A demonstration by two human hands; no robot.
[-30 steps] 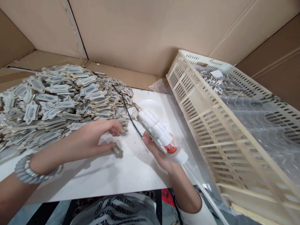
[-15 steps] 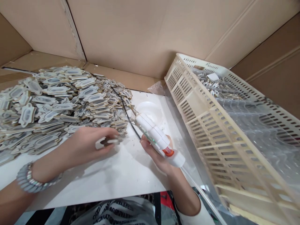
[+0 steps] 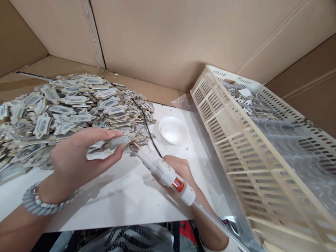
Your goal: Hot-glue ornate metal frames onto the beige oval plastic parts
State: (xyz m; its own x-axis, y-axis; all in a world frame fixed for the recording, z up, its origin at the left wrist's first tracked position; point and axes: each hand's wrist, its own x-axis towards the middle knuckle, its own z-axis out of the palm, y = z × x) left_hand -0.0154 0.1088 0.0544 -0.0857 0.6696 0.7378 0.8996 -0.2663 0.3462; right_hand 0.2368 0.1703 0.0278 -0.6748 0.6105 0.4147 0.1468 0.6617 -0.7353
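My left hand [image 3: 76, 150] pinches a flat grey plaque-shaped piece [image 3: 117, 141] by its edges, between thumb and fingers. Wrapped around a white hot glue gun [image 3: 157, 168] is my right hand [image 3: 180, 166], partly hidden beneath it. The gun's thin metal nozzle points up and left, at the right end of the piece, seeming to touch it. A long clear glue stick [image 3: 217, 222] runs out of the gun's back. Behind my left hand lies a big heap of similar flat pieces [image 3: 61, 110].
A white bowl [image 3: 171, 120] stands behind the glue gun. To the right, a cream plastic crate [image 3: 231, 147] holds wavy clear plastic sheets and small metal parts. A black cord [image 3: 149, 131] crosses the white tabletop [image 3: 112, 203]. Cardboard walls [image 3: 157, 45] enclose the back.
My right hand has brought the glue gun down and left, away from the bowl, to the piece. My left hand has raised the piece and turned it toward the nozzle.
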